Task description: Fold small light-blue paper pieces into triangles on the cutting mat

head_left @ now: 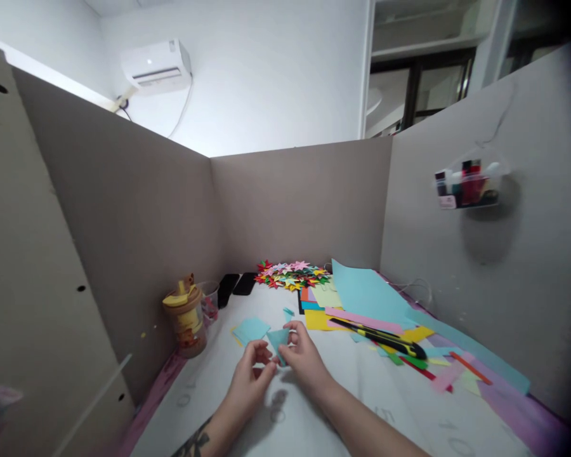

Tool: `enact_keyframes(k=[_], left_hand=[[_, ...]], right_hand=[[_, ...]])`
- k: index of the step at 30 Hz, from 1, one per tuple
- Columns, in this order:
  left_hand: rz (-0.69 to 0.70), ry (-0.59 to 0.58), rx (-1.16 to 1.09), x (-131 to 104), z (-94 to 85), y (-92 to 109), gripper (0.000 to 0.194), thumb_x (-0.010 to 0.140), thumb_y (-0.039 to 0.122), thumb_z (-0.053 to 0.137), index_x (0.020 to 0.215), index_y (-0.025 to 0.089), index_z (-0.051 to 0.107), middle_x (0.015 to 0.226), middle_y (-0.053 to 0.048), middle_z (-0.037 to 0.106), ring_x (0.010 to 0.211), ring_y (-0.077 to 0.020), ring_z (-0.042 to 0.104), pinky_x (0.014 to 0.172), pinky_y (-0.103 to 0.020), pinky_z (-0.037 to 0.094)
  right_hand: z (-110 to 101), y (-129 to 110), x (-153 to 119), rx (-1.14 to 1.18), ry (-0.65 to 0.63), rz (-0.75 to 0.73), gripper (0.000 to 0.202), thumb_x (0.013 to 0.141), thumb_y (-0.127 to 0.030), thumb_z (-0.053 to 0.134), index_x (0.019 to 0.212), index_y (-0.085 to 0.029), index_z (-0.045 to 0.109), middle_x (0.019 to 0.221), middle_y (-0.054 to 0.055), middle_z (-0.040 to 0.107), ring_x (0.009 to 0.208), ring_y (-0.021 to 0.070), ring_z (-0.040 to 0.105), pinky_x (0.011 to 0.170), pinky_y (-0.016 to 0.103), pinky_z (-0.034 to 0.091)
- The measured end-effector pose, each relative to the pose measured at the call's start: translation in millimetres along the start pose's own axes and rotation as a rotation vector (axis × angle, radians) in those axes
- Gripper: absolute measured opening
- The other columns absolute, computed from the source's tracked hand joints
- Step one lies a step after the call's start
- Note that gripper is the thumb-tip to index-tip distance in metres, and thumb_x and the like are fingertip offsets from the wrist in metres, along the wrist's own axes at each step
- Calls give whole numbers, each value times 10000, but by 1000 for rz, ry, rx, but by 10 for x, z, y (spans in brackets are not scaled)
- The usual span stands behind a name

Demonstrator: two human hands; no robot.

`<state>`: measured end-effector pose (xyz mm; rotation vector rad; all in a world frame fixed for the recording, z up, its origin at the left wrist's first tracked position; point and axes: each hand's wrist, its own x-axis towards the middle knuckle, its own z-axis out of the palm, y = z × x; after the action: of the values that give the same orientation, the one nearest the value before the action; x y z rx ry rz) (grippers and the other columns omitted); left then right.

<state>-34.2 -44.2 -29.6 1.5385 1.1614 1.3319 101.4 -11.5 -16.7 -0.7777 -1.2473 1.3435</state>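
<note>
A small folded piece of light-blue paper [276,339] is held up over the white table covering, its point facing down. My right hand [308,362] pinches its right side between thumb and fingers. From the left, my left hand [251,373] has curled fingers at the paper's lower edge, and the fingertips appear to grip it there. Just beyond my left hand lies a stack of light-blue square sheets [251,330] with a yellow edge showing beneath. A small folded blue piece [288,313] sits behind the held paper.
Folded paper stars [292,274] are heaped at the back. On the right lie a black-and-yellow utility knife [394,343], coloured strips [361,318] and a large blue sheet [366,292]. A lidded cup [186,320] and dark phones [244,284] stand left. Grey partitions [299,203] enclose the table.
</note>
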Motion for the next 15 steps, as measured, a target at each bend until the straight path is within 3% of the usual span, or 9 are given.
enact_keyframes(k=[5, 8, 11, 15], left_hand=[[-48, 43, -25, 36, -31, -31, 384, 681, 335, 665, 992, 209, 476, 879, -58, 582, 801, -175, 572, 599, -249, 466], [-86, 12, -35, 44, -39, -43, 385, 694, 328, 646, 1007, 208, 457, 767, -28, 595, 681, -146, 561, 540, -223, 428], [-105, 12, -24, 48, -31, -34, 380, 683, 291, 644, 995, 197, 449, 684, 1, 593, 597, -127, 542, 508, -209, 395], [-93, 16, -19, 58, -21, -2, 330, 672, 256, 637, 951, 171, 483, 741, -29, 638, 661, -146, 581, 556, -220, 410]], right_hand=[[-31, 24, -15, -143, -47, -62, 355, 657, -128, 521, 978, -221, 404, 644, -80, 491, 540, 96, 506, 536, 218, 375], [-34, 42, -13, -191, -61, -61, 314, 645, -107, 514, 933, -207, 437, 596, -80, 492, 550, 101, 493, 542, 216, 355], [-27, 55, 1, -126, -72, -1, 264, 626, -131, 529, 863, -203, 439, 572, -82, 490, 498, 100, 492, 523, 225, 367], [-16, 67, 15, 8, -31, 54, 273, 591, -145, 568, 818, -199, 427, 603, -72, 513, 497, 109, 523, 520, 232, 385]])
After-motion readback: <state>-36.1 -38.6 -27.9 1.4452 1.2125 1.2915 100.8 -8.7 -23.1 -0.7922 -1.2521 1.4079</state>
